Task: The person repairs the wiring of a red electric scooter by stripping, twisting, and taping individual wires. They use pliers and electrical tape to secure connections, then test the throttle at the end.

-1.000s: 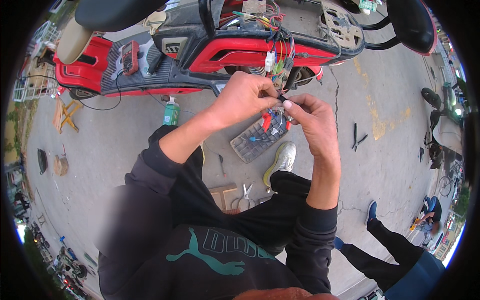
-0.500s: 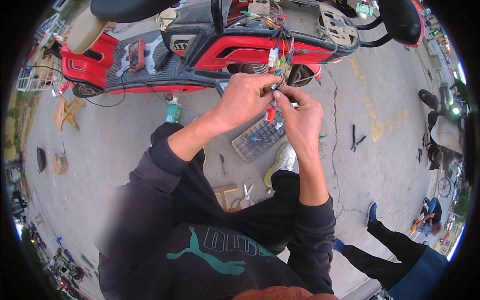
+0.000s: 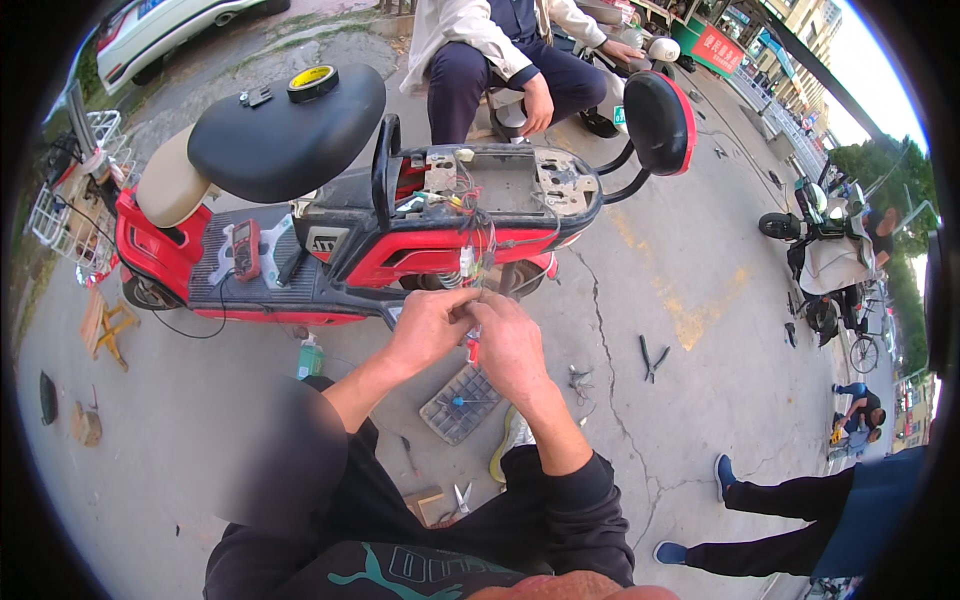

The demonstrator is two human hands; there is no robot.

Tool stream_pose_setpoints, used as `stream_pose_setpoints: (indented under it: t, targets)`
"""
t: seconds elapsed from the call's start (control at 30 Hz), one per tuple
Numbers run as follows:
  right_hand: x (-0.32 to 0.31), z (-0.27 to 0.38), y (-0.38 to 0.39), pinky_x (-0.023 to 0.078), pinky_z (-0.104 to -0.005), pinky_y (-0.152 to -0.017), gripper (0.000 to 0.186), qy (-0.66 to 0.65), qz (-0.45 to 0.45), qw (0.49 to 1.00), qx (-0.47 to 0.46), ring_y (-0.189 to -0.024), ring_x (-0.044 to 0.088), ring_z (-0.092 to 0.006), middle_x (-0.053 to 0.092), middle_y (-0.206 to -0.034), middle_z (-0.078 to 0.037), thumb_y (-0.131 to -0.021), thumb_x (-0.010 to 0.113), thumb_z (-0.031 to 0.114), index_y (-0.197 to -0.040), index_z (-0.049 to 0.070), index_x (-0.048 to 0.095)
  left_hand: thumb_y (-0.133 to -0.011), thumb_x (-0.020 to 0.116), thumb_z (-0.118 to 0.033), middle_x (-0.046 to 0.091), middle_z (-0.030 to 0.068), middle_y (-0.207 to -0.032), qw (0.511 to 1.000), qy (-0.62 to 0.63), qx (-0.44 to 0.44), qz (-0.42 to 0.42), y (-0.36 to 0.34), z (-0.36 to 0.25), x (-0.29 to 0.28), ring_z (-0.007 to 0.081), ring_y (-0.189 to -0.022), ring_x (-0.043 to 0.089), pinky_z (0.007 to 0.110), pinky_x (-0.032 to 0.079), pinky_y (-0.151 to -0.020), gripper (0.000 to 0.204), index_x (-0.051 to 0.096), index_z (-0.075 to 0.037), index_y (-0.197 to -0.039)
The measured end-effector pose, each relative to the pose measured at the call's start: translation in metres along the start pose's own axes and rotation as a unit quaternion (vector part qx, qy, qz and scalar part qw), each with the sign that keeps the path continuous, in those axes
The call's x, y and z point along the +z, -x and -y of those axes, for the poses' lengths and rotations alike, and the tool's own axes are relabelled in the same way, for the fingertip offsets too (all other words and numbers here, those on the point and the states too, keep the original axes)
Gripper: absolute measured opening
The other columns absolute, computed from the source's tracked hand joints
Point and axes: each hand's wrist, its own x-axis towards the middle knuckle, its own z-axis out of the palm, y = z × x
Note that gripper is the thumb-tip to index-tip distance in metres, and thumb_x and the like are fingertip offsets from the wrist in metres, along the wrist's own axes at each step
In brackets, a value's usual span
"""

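Both bare hands meet near the lower end of a loose bundle of thin, multicoloured, plastic-coated wires point(image 3: 486, 235), which hangs down the near side of the red-and-black electric scooter point(image 3: 400, 264). The left hand point(image 3: 432, 328) comes in from the left with its fingers curled and the tips drawn inward, and the right hand point(image 3: 510, 340) comes in from the right, its thumb and fingers bent toward the same spot; the knuckles cover the tips, so I cannot tell how tightly either is closed or which piece, if any, is pinched between them. For work this fine, steadying with the left fingertips while the right ones make the small movements should serve well, the two grips kept close together so the wire does not bend between them. Leave some slack toward the white plastic connector point(image 3: 466, 262) just beyond the hands, and hold by housings or insulation rather than tugging at bare strands. The small red plastic piece point(image 3: 473, 351) on the near side of the fingers is best kept from snagging. The long-handled dark metal pliers point(image 3: 652, 357) lie on the ground to the right, clear of the elbows.
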Motion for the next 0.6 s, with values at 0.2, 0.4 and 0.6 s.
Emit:
stream_pose_setpoints:
  t: [0.2,0.4,0.6]
  targets:
    - [0.0,0.002,-0.003,0.056,-0.0456,-0.084,0.03,0.035,0.003,0.999,-0.011,-0.104,0.065,-0.0354,0.067,-0.11,-0.014,-0.082,0.061,0.003,-0.111,0.004,0.066,-0.082,0.077,-0.003,0.073,0.0127,-0.078,0.999,-0.014,-0.043,0.011,-0.003,0.007,-0.006,0.0093,-0.069,0.069,0.029,0.054,-0.062,0.037,0.072,0.0,-0.119]
    - [0.007,0.005,-0.003,0.058,-0.0445,-0.071,0.019,0.111,-0.002,0.993,-0.042,-0.095,0.066,-0.0319,0.064,-0.094,-0.012,-0.084,0.061,0.008,-0.103,0.005,0.062,-0.08,0.076,-0.003,0.073,0.0177,-0.082,0.998,-0.06,-0.006,0.01,-0.001,0.001,-0.009,0.0181,-0.07,0.073,0.031,0.055,-0.064,0.038,0.073,-0.001,-0.118]
    - [0.017,0.005,-0.006,0.057,-0.0431,-0.07,0.017,0.186,0.016,0.982,-0.03,-0.092,0.067,-0.0304,0.065,-0.091,-0.01,-0.081,0.065,0.01,-0.098,0.008,0.063,-0.08,0.075,-0.006,0.067,0.0206,-0.076,0.999,-0.051,0.007,-0.007,0.001,0.006,-0.006,0.032,-0.069,0.071,0.036,0.054,-0.065,0.033,0.074,-0.004,-0.113]
